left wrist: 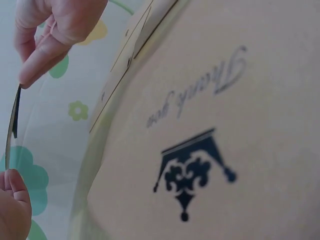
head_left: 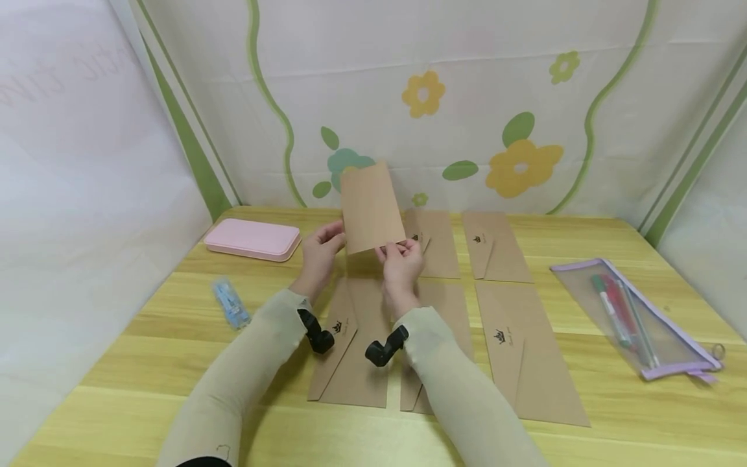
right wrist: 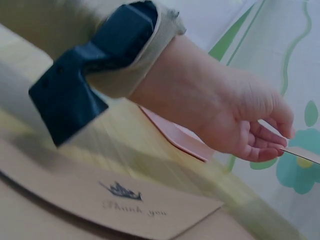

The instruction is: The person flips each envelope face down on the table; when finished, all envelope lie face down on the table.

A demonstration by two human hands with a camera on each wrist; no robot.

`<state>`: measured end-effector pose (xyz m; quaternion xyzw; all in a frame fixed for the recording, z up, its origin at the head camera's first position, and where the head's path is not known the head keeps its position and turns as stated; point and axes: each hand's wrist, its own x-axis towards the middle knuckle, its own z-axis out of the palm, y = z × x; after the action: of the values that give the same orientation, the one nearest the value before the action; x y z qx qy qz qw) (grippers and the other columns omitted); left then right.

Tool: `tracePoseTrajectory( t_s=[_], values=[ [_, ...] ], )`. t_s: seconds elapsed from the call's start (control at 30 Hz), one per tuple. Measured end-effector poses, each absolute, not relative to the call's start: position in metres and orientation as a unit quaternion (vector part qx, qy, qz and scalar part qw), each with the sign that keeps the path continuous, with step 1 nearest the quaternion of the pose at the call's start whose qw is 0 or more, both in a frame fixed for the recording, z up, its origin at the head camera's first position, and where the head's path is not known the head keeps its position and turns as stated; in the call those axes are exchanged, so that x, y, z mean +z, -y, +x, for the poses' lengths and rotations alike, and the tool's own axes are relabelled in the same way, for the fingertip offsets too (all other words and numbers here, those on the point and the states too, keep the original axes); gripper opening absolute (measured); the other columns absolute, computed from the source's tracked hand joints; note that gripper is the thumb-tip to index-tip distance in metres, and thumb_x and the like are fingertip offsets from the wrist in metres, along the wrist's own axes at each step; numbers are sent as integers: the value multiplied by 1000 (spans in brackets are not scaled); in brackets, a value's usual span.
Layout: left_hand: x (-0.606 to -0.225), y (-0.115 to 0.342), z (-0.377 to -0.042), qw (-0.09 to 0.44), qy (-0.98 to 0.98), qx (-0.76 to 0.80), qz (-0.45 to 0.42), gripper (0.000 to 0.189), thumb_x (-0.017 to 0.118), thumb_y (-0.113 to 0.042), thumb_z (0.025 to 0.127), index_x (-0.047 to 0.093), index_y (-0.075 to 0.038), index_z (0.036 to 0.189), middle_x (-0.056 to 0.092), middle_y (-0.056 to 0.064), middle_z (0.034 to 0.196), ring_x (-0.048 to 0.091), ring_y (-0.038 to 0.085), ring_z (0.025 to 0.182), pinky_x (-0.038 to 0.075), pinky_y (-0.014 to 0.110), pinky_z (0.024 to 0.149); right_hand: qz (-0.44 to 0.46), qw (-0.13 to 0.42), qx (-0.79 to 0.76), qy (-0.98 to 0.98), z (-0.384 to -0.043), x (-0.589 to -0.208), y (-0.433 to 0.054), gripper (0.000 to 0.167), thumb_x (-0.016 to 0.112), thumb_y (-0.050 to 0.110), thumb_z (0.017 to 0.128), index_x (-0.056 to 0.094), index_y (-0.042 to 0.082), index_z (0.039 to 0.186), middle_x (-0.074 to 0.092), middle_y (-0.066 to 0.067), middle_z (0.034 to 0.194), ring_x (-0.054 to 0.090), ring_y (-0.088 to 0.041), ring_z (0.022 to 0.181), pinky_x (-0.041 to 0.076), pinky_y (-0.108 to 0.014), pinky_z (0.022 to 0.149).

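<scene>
Both hands hold up a plain brown kraft paper envelope (head_left: 372, 207), tilted upright above the back of the table. My right hand (head_left: 403, 266) pinches its lower right corner between thumb and fingers. At the left edge, my left hand (head_left: 321, 256) grips it with fingertips, as the left hand (right wrist: 250, 120) in the right wrist view also shows. Below lie several matching envelopes in rows, among them the front left envelope (head_left: 367, 344) and front right envelope (head_left: 543, 363). A black crown (left wrist: 185, 172) and "Thank you" are printed on the envelope under the left wrist.
A pink case (head_left: 253, 239) lies at the back left, with a small blue-and-white packet (head_left: 231, 303) in front of it. On the right is a clear zip pouch (head_left: 583, 285) with lilac trim and pens inside. A flower-printed curtain (head_left: 362, 78) hangs behind the wooden table (head_left: 146, 370).
</scene>
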<state>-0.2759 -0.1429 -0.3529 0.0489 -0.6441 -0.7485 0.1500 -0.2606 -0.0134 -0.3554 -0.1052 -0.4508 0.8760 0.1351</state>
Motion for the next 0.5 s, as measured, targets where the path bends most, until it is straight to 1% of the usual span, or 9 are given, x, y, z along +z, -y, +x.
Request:
tracePoseTrajectory(
  t_s=[0.1,0.23,0.33,0.4,0.43,0.5],
  values=[
    [-354,142,-274,137,653,-743,51,33,59,7,82,61,6,115,61,12,104,55,7,86,49,17,75,-124,126,888,425,-259,-358,15,19,49,-13,83,41,4,86,40,-4,76,53,-14,66,56,-29,72],
    [-357,141,-273,120,672,-729,52,35,58,6,83,59,5,117,59,19,115,54,11,90,48,16,74,-140,121,894,408,-258,-361,17,21,51,-13,83,41,5,85,40,-4,74,54,-15,66,56,-29,69],
    [-358,139,-272,119,679,-722,53,35,58,6,82,59,5,117,59,18,113,53,11,90,47,15,73,-140,122,896,404,-258,-364,17,21,52,-13,82,41,5,85,40,-3,74,55,-15,67,56,-28,70],
    [-359,139,-273,121,680,-721,56,35,58,7,81,60,5,116,60,15,109,52,10,88,47,15,71,-136,119,894,411,-258,-365,16,22,52,-14,81,44,4,92,42,-3,75,55,-15,67,56,-28,71],
    [-359,139,-274,120,680,-721,58,35,58,7,81,60,5,116,60,13,106,52,10,88,47,15,71,-132,114,892,418,-258,-365,15,26,53,-14,80,46,4,98,43,-4,75,56,-14,67,56,-27,71],
    [-358,142,-274,117,677,-724,63,36,58,8,81,59,4,118,59,10,103,52,9,87,47,15,71,-120,99,886,437,-258,-366,12,40,55,-15,79,45,4,113,47,-5,77,58,-14,66,56,-26,71]
  ],
)
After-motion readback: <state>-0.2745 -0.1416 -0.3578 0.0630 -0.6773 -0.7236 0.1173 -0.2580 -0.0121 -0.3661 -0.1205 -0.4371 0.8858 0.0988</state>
